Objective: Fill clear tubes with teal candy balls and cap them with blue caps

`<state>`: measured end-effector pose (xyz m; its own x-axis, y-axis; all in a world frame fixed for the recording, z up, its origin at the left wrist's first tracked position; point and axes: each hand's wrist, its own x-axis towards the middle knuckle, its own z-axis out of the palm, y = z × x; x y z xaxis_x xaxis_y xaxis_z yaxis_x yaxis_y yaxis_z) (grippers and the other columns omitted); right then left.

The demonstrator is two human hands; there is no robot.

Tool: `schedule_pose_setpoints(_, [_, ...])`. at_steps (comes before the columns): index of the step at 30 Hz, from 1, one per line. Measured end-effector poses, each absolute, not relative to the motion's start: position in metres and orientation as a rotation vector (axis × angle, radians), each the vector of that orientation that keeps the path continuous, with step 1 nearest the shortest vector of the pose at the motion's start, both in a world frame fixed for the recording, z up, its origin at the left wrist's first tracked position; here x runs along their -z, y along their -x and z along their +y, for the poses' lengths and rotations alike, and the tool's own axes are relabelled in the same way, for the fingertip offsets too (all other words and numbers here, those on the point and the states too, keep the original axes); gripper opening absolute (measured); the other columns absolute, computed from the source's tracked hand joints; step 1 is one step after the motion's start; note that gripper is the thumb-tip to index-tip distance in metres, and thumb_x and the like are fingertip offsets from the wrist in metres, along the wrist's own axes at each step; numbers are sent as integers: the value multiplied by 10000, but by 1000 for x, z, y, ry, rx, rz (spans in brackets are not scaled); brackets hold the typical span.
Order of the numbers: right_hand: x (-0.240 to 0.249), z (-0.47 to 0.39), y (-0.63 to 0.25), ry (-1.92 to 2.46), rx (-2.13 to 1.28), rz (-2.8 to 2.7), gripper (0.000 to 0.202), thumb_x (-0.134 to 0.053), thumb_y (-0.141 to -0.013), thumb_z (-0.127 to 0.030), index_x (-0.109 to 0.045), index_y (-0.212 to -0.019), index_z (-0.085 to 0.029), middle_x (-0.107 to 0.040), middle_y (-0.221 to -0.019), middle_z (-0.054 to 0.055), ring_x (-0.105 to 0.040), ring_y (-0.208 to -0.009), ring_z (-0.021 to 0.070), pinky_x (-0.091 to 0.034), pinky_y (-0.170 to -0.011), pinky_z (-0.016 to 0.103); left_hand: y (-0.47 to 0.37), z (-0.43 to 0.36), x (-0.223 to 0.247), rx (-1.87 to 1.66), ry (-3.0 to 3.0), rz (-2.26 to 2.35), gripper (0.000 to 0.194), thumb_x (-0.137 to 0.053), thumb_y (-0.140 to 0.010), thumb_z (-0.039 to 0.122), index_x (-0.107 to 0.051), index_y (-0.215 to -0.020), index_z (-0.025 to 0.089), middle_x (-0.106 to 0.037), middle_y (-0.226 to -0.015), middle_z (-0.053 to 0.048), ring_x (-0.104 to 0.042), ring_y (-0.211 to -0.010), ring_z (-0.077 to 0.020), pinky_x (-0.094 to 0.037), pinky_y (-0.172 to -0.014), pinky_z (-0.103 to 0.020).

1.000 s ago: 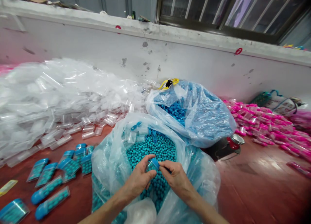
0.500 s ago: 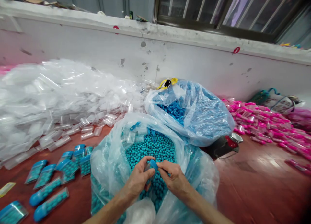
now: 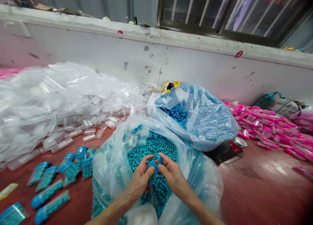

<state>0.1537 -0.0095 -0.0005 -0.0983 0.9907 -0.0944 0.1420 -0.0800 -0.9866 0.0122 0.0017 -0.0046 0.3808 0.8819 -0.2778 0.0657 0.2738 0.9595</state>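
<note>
Above an open plastic bag [image 3: 114, 147] of teal beads [image 3: 160, 147], my left hand [image 3: 140, 177] is closed around a small clear container [image 3: 151, 179] with a blue cap [image 3: 153, 164]. My fingers cover much of the container, so its contents are unclear. Between thumb and forefinger, my right hand [image 3: 172, 173] pinches a blue plastic piece [image 3: 159, 158], raised just beside that cap. Whether the two blue parts are joined cannot be seen. A few loose blue caps [image 3: 156, 140] and clear containers [image 3: 133, 140] lie on the beads.
Bead-filled containers [image 3: 46, 177] lie left on the red surface [image 3: 259, 186]. Clear empties [image 3: 61, 98] heap behind them. A bag of blue caps [image 3: 207, 114] stands behind the bead bag, beside a dark flask-like vessel [image 3: 227, 151]. Pink items [image 3: 271, 127] are piled right.
My right hand has shifted slightly up, its fingers raising the blue piece from the cap. My left hand still holds the container. The view has tilted slightly.
</note>
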Motion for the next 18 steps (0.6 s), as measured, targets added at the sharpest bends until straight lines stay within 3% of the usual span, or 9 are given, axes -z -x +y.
schedule_pose_setpoints(2, [-5, -17, -150, 1391, -1243, -1568, 590, -535, -747, -335, -350, -1290, -194, -531, -1129, 78, -512, -1010, 224, -431, -841, 362, -14, 2, 3, -777, -1160, 1037, 437, -427, -796, 398, -320, -1183, 225, -432, -603, 73, -396, -381, -53, -327, -354, -167])
schedule_pose_setpoints(4, [-11, -21, -149, 1473, -1195, -1761, 817, -651, -645, -322, -243, -1342, -191, -361, -1323, 108, -369, -1180, 266, -339, -950, 402, -15, 2, 2, -821, -1157, 1016, 440, -440, -795, 377, -336, -1190, 212, -405, -585, 77, -363, -404, -53, -314, -379, -167])
schedule_pose_setpoints(7, [-14, -23, -146, 1569, -1063, -1951, 1038, -740, -515, -292, -158, -1359, -128, -242, -1379, 169, -287, -1235, 300, -297, -981, 420, -15, 3, 1, -805, -1158, 984, 427, -451, -793, 375, -366, -1174, 203, -405, -572, 74, -372, -439, -68, -322, -413, -177])
schedule_pose_setpoints(12, [-9, -24, -137, 1558, -754, -1956, 755, -619, -613, -274, -287, -1275, -131, -488, -1136, 148, -516, -1002, 276, -441, -808, 402, -19, 2, 0, -875, -1134, 874, 322, -495, -770, 346, -428, -1045, 193, -549, -767, 11, -523, -712, -128, -420, -672, -236])
schedule_pose_setpoints(14, [-7, -26, -132, 1503, -677, -1929, 648, -575, -617, -224, -340, -1217, -153, -517, -1068, 117, -535, -956, 254, -449, -790, 376, -21, 2, 0, -890, -1104, 900, 274, -500, -764, 348, -446, -979, 187, -550, -761, 11, -521, -704, -127, -419, -668, -235])
schedule_pose_setpoints(18, [-1, -31, -126, 1479, -585, -1842, 635, -560, -600, -211, -327, -1189, -172, -522, -1050, 107, -557, -909, 246, -461, -764, 357, -23, 1, 0, -907, -1117, 990, 218, -497, -758, 342, -467, -906, 185, -529, -694, 22, -506, -649, -120, -405, -612, -219])
